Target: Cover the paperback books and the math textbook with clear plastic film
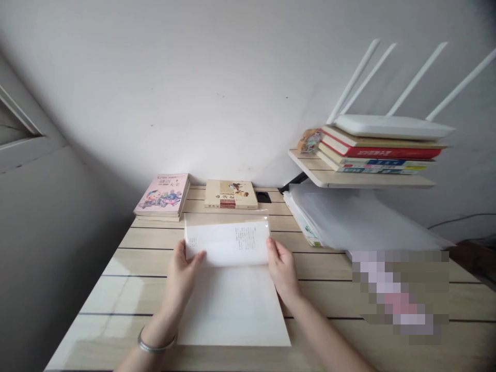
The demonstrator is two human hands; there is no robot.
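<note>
Between my two hands is a white printed sheet with small columns of text, lying against clear plastic whose glossy edge sticks out past its top. My left hand grips the left edge, thumb on top of the sheet. At the right edge, my right hand pinches the sheet between thumb and fingers. Below it a large plain white sheet extends toward me over the table; I cannot tell whether the two are joined. A metal bangle circles my left wrist.
At the back left of the slatted table sits a stack of pink-covered books. A cream book lies beside it. On the right, a raised shelf carries books and a white router; plastic sheets lie below.
</note>
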